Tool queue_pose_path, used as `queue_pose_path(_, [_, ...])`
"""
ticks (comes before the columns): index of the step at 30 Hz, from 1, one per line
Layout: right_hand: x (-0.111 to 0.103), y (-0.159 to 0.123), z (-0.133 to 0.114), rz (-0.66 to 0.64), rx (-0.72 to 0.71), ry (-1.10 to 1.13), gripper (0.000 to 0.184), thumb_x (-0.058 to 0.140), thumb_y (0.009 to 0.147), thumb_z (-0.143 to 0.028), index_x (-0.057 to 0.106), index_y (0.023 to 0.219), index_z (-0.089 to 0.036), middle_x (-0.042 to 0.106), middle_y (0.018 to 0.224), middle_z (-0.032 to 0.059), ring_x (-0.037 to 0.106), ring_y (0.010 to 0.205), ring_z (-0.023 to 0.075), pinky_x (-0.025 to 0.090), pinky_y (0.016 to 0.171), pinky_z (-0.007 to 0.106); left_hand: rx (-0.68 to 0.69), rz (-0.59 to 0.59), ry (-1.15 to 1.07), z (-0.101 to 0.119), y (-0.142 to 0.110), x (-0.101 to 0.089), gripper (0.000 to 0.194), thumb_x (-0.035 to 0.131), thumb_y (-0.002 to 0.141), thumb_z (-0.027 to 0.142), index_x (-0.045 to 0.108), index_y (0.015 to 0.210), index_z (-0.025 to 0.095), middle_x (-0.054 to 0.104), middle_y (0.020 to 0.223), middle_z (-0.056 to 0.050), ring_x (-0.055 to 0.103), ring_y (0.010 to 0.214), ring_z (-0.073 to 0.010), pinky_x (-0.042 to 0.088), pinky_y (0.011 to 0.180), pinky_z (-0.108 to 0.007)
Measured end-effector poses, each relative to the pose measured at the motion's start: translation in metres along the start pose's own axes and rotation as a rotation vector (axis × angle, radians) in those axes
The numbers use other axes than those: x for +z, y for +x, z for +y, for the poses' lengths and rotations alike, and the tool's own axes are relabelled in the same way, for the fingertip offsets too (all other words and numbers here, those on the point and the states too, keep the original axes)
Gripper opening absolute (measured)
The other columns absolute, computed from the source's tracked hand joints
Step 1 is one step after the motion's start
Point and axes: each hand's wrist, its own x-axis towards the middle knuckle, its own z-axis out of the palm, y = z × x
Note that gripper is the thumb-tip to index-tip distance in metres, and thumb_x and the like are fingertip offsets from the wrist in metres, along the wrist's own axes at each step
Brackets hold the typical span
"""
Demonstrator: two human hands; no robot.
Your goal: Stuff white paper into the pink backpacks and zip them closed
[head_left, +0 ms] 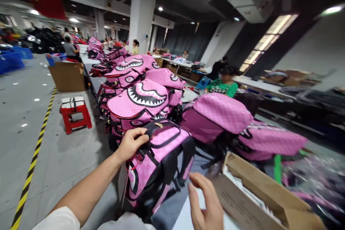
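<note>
A pink and black backpack (161, 151) with black straps stands at the near edge of the table in front of me. My left hand (132, 143) is closed around a black strap at its top left, thumb and fingers pinched together. A red cord hangs from the bag's side below that hand. Over a white sheet (188, 212), my right hand (205, 201) holds nothing, its fingers apart, close to the bag's lower right side. Behind the bag, pink backpacks (140, 97) with a shark-mouth print lie in a tall stack.
An open cardboard box (258, 194) holding white papers stands at the right, near clear plastic wrapping (312, 176). More pink bags (221, 115) lie behind it. A red stool (75, 115) and a large carton (67, 77) are on the left floor. A person in green (222, 86) sits beyond.
</note>
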Motion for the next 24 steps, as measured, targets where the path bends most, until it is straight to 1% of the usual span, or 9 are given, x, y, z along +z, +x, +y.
queue_pose_path(2, [0.019, -0.008, 0.012, -0.093, 0.153, 0.043, 0.038, 0.052, 0.096, -0.035, 0.058, 0.131, -0.021, 0.062, 0.132, 0.0130, 0.059, 0.123, 0.0272, 0.052, 0.101, 0.045, 0.013, 0.045, -0.001, 0.000, 0.000, 0.003, 0.026, 0.071, 0.083, 0.040, 0.068, 0.073, 0.016, 0.071, 0.083, -0.004, 0.064, 0.084, -0.0185, 0.046, 0.080, -0.027])
queue_pose_path(4, [0.039, -0.008, 0.026, -0.232, 0.286, 0.147, 0.052, 0.046, 0.097, -0.044, 0.048, 0.144, -0.022, 0.051, 0.147, 0.0125, 0.048, 0.135, 0.0279, 0.042, 0.112, 0.051, 0.031, 0.085, 0.014, -0.001, -0.001, 0.013, 0.024, 0.071, 0.084, 0.038, 0.068, 0.073, 0.016, 0.071, 0.084, -0.004, 0.063, 0.086, -0.0182, 0.046, 0.083, -0.027])
queue_pose_path(6, [0.053, -0.004, 0.041, -0.341, 0.365, 0.287, 0.060, 0.043, 0.097, -0.053, 0.044, 0.149, -0.022, 0.044, 0.153, 0.0110, 0.040, 0.141, 0.0275, 0.031, 0.119, 0.052, 0.021, 0.128, 0.055, -0.001, -0.002, 0.026, 0.022, 0.071, 0.083, 0.037, 0.068, 0.075, 0.017, 0.069, 0.082, -0.002, 0.061, 0.082, -0.0166, 0.046, 0.079, -0.026])
queue_pose_path(8, [0.059, 0.002, 0.055, -0.397, 0.423, 0.419, 0.066, 0.041, 0.095, -0.062, 0.043, 0.149, -0.024, 0.041, 0.154, 0.0089, 0.036, 0.144, 0.0271, 0.026, 0.121, 0.052, -0.009, 0.139, 0.093, -0.001, -0.002, 0.037, 0.021, 0.071, 0.083, 0.037, 0.069, 0.078, 0.017, 0.067, 0.081, -0.002, 0.059, 0.078, -0.0153, 0.045, 0.075, -0.025])
queue_pose_path(11, [0.055, 0.004, 0.068, -0.358, 0.567, 0.523, 0.071, 0.042, 0.092, -0.068, 0.041, 0.150, -0.028, 0.042, 0.154, 0.0061, 0.039, 0.142, 0.0274, 0.030, 0.119, 0.053, -0.047, 0.061, 0.125, 0.001, 0.000, 0.048, 0.019, 0.069, 0.084, 0.036, 0.069, 0.080, 0.017, 0.067, 0.086, -0.003, 0.058, 0.081, -0.0159, 0.045, 0.078, -0.026])
queue_pose_path(15, [0.043, -0.004, 0.067, -0.224, 0.717, 0.526, 0.074, 0.045, 0.090, -0.068, 0.042, 0.150, -0.024, 0.049, 0.149, 0.0096, 0.046, 0.136, 0.0279, 0.036, 0.115, 0.052, -0.063, -0.004, 0.182, 0.005, 0.002, 0.055, 0.018, 0.068, 0.084, 0.035, 0.068, 0.080, 0.017, 0.067, 0.091, -0.005, 0.058, 0.087, -0.0178, 0.045, 0.083, -0.028])
queue_pose_path(20, [0.033, -0.022, 0.056, -0.169, 0.750, 0.522, 0.075, 0.049, 0.089, -0.067, 0.044, 0.148, -0.021, 0.053, 0.145, 0.0110, 0.050, 0.134, 0.0278, 0.042, 0.112, 0.047, -0.006, 0.030, 0.262, 0.009, -0.005, 0.059, 0.020, 0.067, 0.083, 0.033, 0.062, 0.072, 0.017, 0.063, 0.082, -0.002, 0.055, 0.078, -0.0162, 0.043, 0.075, -0.027])
queue_pose_path(22, [0.033, -0.033, 0.063, -0.131, 0.746, 0.477, 0.075, 0.050, 0.088, -0.067, 0.048, 0.145, -0.019, 0.053, 0.145, 0.0106, 0.051, 0.133, 0.0289, 0.047, 0.108, 0.044, 0.034, 0.044, 0.297, 0.008, -0.008, 0.063, 0.019, 0.067, 0.082, 0.031, 0.061, 0.071, 0.018, 0.063, 0.081, -0.003, 0.056, 0.079, -0.0174, 0.043, 0.077, -0.029])
queue_pose_path(24, [0.037, -0.042, 0.076, -0.166, 0.694, 0.453, 0.069, 0.051, 0.089, -0.065, 0.054, 0.140, -0.020, 0.054, 0.145, 0.0085, 0.049, 0.134, 0.0295, 0.051, 0.105, 0.041, 0.085, 0.057, 0.333, 0.005, -0.008, 0.066, 0.015, 0.067, 0.083, 0.029, 0.064, 0.074, 0.018, 0.067, 0.087, -0.005, 0.059, 0.087, -0.0202, 0.044, 0.086, -0.033])
